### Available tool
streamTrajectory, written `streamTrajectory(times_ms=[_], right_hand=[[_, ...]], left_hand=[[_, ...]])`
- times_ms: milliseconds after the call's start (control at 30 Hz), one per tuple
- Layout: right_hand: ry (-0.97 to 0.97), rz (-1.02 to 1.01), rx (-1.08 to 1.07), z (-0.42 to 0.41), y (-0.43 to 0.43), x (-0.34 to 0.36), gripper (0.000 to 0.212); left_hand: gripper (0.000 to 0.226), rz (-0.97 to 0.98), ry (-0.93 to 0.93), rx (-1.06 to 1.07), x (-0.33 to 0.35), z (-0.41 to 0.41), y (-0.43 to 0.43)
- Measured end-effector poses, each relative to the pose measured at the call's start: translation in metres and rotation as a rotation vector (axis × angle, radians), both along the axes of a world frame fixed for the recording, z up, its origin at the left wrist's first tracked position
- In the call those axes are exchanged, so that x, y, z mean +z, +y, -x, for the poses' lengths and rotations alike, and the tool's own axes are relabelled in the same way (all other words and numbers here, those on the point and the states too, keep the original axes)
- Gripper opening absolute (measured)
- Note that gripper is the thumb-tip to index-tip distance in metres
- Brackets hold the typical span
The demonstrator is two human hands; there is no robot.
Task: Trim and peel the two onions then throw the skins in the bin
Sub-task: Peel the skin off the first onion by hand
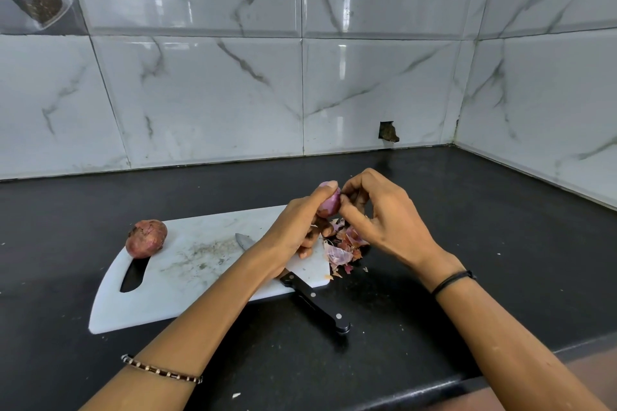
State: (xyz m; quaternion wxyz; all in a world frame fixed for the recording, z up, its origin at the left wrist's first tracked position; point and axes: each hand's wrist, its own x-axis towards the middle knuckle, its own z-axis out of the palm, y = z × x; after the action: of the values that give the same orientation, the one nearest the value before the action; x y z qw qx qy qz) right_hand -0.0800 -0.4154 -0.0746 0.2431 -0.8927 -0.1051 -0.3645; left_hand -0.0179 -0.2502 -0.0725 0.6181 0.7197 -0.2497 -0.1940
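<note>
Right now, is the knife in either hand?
No, the knife lies on the cutting board; left hand and right hand hold an onion.

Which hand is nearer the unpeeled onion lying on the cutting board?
Left. The left hand holds the part-peeled onion well right of the unpeeled onion; the right hand, pinching at that held onion, is farther right.

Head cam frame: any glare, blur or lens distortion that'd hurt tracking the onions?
Head view: window glare on the wall tiles, none on the held onion; grout lines bow, wide-angle distortion; left hand, right hand and unpeeled onion sharp, no motion blur; soft light, faint shadow under the knife handle.
</note>
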Motion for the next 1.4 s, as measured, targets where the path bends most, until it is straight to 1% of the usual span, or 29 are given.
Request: streamTrajectory(times_ms=[133,300,400,533,667,767,833,900,1000,1100,1200,1300,1400], right_hand=[[0.030,0.013,0.018,0.001,0.002,0.000,0.024],[0.059,0.000,0.050,0.004,0.003,-0.001,0.017],[0.084,0.003,0.018,0.006,0.003,-0.001,0.020],[0.093,-0.007,-0.060,0.008,0.000,0.000,0.027],[0.071,-0.042,-0.129,0.008,-0.003,0.001,0.022],[0.058,-0.022,-0.188,0.005,-0.006,0.000,0.029],[0.055,0.013,-0.214,0.001,-0.011,-0.003,0.024],[0.063,0.046,-0.211,-0.002,-0.014,-0.004,0.015],[0.035,-0.006,-0.145,-0.004,-0.015,-0.005,0.006],[-0.009,-0.078,-0.111,-0.004,-0.013,-0.004,0.017],[-0.054,-0.063,-0.086,-0.003,-0.011,-0.003,0.007],[-0.039,-0.106,-0.087,-0.002,-0.011,-0.003,0.010],[-0.015,-0.068,-0.101,0.000,-0.008,-0.003,0.009]], left_hand=[[0.070,0.017,0.003,0.025,0.001,0.002,0.002],[0.062,0.064,0.099,0.074,0.006,0.003,0.003],[0.064,0.058,0.113,0.088,0.006,0.005,0.003],[0.068,0.123,0.168,0.124,0.006,0.001,0.003],[0.062,0.171,0.181,0.117,0.008,0.002,0.002],[0.053,0.219,0.190,0.153,0.006,-0.001,0.001],[0.051,0.254,0.206,0.149,0.005,-0.004,0.001],[0.052,0.282,0.223,0.130,0.005,-0.005,0.001],[0.052,0.287,0.221,0.114,0.005,-0.004,0.001],[0.059,0.274,0.229,0.099,0.003,-0.005,0.000],[0.063,0.266,0.239,0.089,0.003,-0.005,-0.001],[0.061,0.255,0.221,0.079,0.003,-0.004,-0.001],[0.063,0.247,0.210,0.071,0.003,-0.004,-0.001]])
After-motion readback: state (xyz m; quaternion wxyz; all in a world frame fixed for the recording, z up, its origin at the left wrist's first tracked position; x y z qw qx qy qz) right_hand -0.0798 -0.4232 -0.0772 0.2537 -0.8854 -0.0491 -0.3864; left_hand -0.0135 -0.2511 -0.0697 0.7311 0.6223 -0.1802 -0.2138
